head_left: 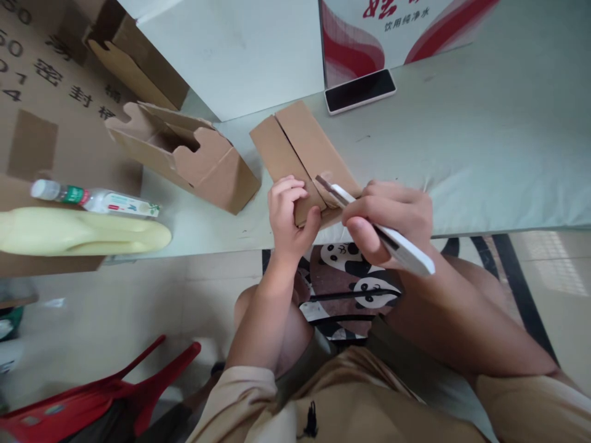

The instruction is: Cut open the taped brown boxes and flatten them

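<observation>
A small brown cardboard box (316, 135) lies on the table in front of me, its two top flaps meeting at a seam. My left hand (290, 216) grips the near left corner of this box, fingers on top and thumb along the near edge. In my right hand (394, 212) is a white utility knife (409, 251), held with the fingers closed round its handle. The knife's dark blade points up and left over the box's near end, close to the seam; whether it touches the cardboard I cannot tell.
An open-topped cardboard carton (212, 163) stands left of the box. Behind are a phone (360, 91) and a red-and-white printed carton (351, 46). A plastic bottle (96, 198) and a pale yellow object (87, 231) lie at left. A red stool-like item (152, 381) is on the floor.
</observation>
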Available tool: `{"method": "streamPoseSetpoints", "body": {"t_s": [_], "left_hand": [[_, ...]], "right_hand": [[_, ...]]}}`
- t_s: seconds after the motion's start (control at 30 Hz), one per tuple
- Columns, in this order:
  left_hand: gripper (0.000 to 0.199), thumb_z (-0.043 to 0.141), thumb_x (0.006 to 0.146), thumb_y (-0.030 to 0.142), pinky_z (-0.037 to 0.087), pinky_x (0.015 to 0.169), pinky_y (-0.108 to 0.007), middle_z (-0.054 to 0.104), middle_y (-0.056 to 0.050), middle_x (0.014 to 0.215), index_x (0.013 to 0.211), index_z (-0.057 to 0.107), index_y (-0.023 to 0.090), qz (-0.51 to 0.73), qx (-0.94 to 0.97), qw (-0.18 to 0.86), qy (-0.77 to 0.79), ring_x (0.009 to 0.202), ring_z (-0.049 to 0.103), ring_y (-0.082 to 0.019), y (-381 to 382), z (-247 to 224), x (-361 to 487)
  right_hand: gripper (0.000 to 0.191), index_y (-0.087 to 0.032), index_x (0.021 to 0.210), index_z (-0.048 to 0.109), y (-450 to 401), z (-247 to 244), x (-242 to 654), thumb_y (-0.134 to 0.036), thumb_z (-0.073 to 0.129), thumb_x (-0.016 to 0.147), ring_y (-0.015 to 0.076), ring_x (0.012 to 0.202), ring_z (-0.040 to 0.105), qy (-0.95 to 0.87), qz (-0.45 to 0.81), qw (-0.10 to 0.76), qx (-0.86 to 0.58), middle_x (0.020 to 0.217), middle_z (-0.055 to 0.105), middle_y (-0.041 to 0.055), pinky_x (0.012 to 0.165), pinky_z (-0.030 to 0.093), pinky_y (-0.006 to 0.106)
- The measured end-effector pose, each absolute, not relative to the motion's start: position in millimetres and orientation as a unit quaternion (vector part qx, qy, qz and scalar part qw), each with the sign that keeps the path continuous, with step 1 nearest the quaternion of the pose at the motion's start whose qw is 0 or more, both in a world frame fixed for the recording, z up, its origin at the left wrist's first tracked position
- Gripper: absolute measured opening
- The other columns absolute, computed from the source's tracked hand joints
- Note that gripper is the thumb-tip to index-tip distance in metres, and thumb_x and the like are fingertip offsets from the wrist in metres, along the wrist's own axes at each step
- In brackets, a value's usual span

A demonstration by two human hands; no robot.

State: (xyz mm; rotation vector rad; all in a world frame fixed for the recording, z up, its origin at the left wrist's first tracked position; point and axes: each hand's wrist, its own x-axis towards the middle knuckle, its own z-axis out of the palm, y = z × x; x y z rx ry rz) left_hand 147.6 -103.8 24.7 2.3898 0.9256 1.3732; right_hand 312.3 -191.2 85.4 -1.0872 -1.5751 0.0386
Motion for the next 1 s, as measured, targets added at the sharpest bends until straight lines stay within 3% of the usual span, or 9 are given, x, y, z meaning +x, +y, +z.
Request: {"method": "streamPoseSetpoints", "body": {"t_s": [0.2,0.43,0.63,0.8,0.9,1.0], "left_hand": [[0.034,0.047,0.099,0.059,0.049,0.109,-0.052,0.064,-0.007,0.11,0.104,0.055,0.026,0.47,0.82,0.125,0.302,0.119,0.061,-0.025,-104,27,146],[0.035,0.047,0.098,0.061,0.046,0.111,-0.054,0.064,-0.008,0.111,0.102,0.055,0.027,0.462,0.816,0.145,0.317,0.122,0.06,-0.027,-105,27,147],[0.018,0.054,0.098,0.044,0.048,0.108,-0.048,0.065,-0.006,0.114,0.107,0.055,0.028,0.478,0.819,0.142,0.283,0.122,0.06,-0.025,-105,27,146],[0.027,0.047,0.1,0.052,0.049,0.106,-0.048,0.065,-0.006,0.113,0.107,0.057,0.027,0.482,0.822,0.131,0.272,0.12,0.061,-0.025,-103,26,146],[0.038,0.042,0.1,0.06,0.049,0.106,-0.049,0.065,-0.007,0.112,0.106,0.058,0.027,0.49,0.819,0.137,0.265,0.119,0.061,-0.025,-102,25,146],[0.036,0.044,0.1,0.059,0.048,0.108,-0.049,0.066,-0.005,0.112,0.105,0.059,0.027,0.482,0.82,0.129,0.28,0.12,0.061,-0.025,-102,24,145]], "right_hand": [[0.04,-0.023,0.064,0.059,-192,80,311,-0.037,0.048,0.099,0.014,0.055,0.046,-0.713,0.024,0.471,-0.519,0.058,0.052,0.0015,0.056,0.037,0.032],[0.035,-0.023,0.066,0.06,-194,77,307,-0.033,0.05,0.098,0.0141,0.058,0.045,-0.74,0.011,0.457,-0.493,0.06,0.054,0.0008,0.058,0.036,0.032],[0.028,-0.022,0.067,0.061,-197,87,305,-0.024,0.052,0.093,0.0131,0.057,0.042,-0.742,-0.034,0.424,-0.518,0.057,0.051,-0.0002,0.057,0.03,0.03],[0.03,-0.02,0.067,0.063,-199,92,297,-0.032,0.053,0.093,0.0112,0.054,0.037,-0.734,-0.007,0.336,-0.591,0.058,0.048,-0.0006,0.054,0.022,0.028],[0.027,-0.021,0.075,0.067,-196,89,292,-0.033,0.053,0.094,0.0102,0.052,0.038,-0.719,-0.007,0.344,-0.604,0.063,0.056,-0.0008,0.052,0.019,0.028],[0.028,-0.02,0.073,0.066,-198,90,291,-0.032,0.052,0.094,0.0101,0.051,0.039,-0.709,-0.031,0.386,-0.59,0.06,0.057,-0.0011,0.051,0.022,0.028]]}}
